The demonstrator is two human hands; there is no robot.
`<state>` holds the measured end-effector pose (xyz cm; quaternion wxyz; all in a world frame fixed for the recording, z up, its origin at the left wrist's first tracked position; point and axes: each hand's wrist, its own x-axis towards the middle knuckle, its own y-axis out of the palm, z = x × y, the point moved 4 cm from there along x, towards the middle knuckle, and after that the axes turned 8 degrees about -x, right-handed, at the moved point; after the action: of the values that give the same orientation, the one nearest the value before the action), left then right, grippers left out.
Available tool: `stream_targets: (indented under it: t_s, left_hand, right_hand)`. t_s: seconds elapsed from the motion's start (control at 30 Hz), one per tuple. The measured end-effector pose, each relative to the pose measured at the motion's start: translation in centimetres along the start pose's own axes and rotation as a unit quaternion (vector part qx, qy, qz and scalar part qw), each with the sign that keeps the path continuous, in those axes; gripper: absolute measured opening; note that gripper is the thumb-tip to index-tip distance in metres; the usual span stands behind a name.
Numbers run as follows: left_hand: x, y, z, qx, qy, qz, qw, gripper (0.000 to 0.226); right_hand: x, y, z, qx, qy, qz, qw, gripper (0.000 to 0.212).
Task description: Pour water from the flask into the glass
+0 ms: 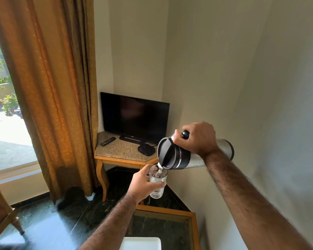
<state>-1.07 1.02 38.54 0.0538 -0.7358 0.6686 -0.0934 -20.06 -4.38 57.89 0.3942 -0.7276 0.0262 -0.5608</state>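
Note:
My right hand (199, 138) grips the black handle of a steel flask (192, 154) with a black lid, tipped almost flat with its spout pointing down and left. A thin stream of water runs from the spout into a clear glass (158, 184). My left hand (145, 184) is wrapped around the glass from the left and holds it upright in the air, just under the spout. The glass is mostly filled with water. Both are held above the floor, beyond the near table.
A glass-topped wooden table (193, 224) stands below my arms, with a white object (140, 243) at its near edge. Farther off, a corner table (121, 152) carries a television (134, 116) and a remote (107, 141). Orange curtain (58, 87) at left, wall at right.

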Motion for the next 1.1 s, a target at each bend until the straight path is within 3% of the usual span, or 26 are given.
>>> stream_targets:
  t_s: [0.27, 0.5, 1.1]
  left_hand:
    - [0.5, 0.0, 0.0, 0.01, 0.001, -0.002, 1.0, 0.072]
    - [1.1, 0.0, 0.2, 0.01, 0.0, -0.006, 1.0, 0.061]
    - [2.1, 0.1, 0.5, 0.003, -0.002, -0.009, 1.0, 0.067]
  right_hand:
    - [0.9, -0.1, -0.6, -0.004, -0.008, -0.006, 1.0, 0.048]
    - [0.9, -0.1, -0.8, 0.008, -0.004, -0.014, 1.0, 0.047]
    - [1.8, 1.1, -0.8, 0.019, -0.006, -0.014, 1.0, 0.05]
